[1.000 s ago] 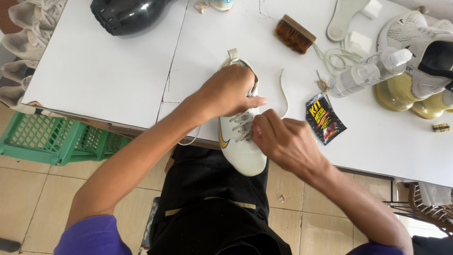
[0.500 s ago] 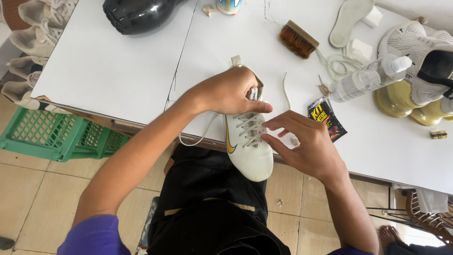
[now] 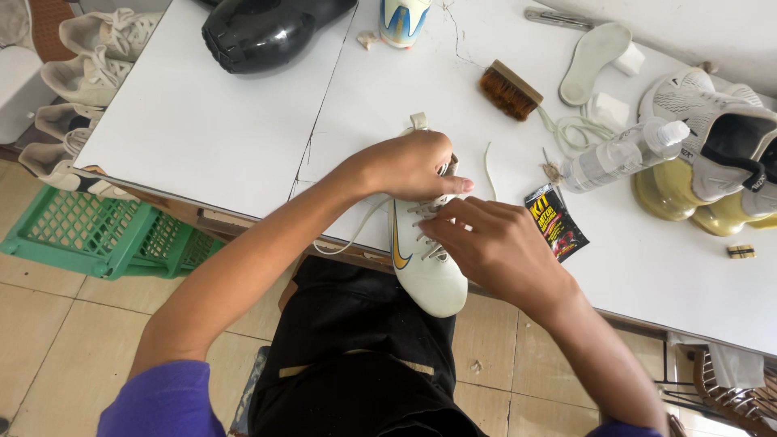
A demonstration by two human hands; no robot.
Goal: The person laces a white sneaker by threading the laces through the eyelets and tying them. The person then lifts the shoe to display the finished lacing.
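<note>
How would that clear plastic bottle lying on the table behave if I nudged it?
The clear bottle lies on its side, so it would probably roll. It looks thin-walled and light, likely sliding easily on the smooth white table.

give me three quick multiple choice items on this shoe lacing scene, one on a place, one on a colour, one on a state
1. Where does the brush lie?
A. on the white table, beyond the hands
B. in the green crate
C. on the floor tiles

2. What colour is the curved mark on the side of the white shoe?
A. blue
B. gold
C. red

3. How does the toe of that shoe sit?
A. fully on the table
B. jutting out past the table's near edge
C. inside the crate

Answers:
1 A, the brush rests on the table near the loose insole.
2 B, a gold curve shows beside the laces.
3 B, the toe hangs over the person's lap while the left hand grips the shoe's heel end and the right hand works the laces.
</note>
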